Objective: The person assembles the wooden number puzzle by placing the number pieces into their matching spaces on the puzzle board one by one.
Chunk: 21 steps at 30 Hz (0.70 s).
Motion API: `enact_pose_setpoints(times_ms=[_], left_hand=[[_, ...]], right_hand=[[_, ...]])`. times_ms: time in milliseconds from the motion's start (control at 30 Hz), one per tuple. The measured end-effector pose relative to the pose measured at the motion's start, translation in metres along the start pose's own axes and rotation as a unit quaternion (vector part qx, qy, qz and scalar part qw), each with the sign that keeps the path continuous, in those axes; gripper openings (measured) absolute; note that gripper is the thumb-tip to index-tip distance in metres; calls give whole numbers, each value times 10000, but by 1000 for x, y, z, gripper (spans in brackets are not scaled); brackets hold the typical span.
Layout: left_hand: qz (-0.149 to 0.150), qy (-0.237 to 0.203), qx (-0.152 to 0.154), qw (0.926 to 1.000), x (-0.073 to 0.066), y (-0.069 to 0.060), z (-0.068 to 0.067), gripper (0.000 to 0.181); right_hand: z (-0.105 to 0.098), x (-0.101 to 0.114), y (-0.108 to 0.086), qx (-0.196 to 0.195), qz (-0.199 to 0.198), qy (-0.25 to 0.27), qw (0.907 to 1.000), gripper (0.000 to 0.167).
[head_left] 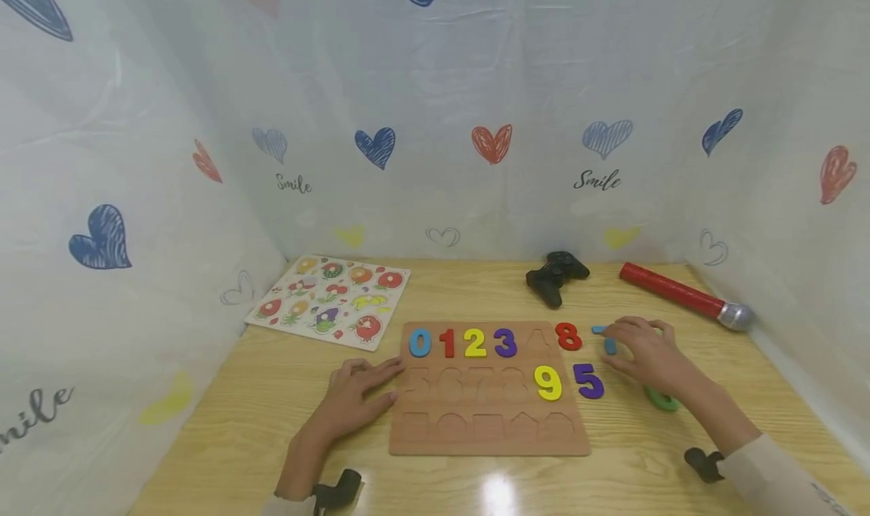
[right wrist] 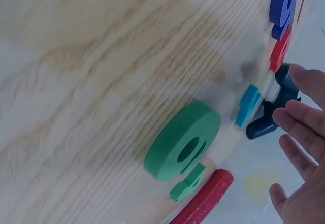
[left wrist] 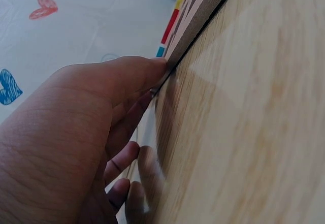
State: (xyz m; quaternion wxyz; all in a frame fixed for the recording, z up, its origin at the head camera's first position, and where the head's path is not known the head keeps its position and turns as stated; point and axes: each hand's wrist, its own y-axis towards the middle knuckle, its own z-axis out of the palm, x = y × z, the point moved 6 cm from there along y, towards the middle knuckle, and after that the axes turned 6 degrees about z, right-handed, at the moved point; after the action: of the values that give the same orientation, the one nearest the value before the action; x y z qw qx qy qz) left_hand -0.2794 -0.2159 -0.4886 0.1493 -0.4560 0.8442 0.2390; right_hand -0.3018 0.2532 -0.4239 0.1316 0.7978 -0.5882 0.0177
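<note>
My left hand [head_left: 350, 395] touches the left edge of a wooden number puzzle board [head_left: 479, 445]; its fingers are loosely bent. On the board lie a blue 0 [head_left: 420, 343], red 1 [head_left: 446, 343], yellow 2 [head_left: 475, 343], purple 3 [head_left: 505, 343] and yellow 9 [head_left: 547, 383]. My right hand [head_left: 649, 353] hovers by a blue 7 [head_left: 609, 346], fingers spread and apart from it in the right wrist view. A red 8 [head_left: 568, 336] and purple 5 [head_left: 588, 381] lie at the board's right edge. A rounded green number [right wrist: 172, 145] and smaller green piece [right wrist: 189, 182] are partly hidden in the head view.
A fruit puzzle board [head_left: 326, 302] lies at the back left of the wooden table [head_left: 224, 433]. Behind the numbers are a black game controller [head_left: 556, 277] and a red microphone [head_left: 680, 293]. A heart-printed curtain [head_left: 435, 85] encloses the table.
</note>
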Motion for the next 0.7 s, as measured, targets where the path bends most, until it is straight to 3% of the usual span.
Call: enact_pose_setpoints(times_ms=[700], left_hand=[[36, 78, -19, 10000, -3, 0, -2, 47]], right_hand=[[-8, -41, -13, 47, 209, -59, 9998, 43]])
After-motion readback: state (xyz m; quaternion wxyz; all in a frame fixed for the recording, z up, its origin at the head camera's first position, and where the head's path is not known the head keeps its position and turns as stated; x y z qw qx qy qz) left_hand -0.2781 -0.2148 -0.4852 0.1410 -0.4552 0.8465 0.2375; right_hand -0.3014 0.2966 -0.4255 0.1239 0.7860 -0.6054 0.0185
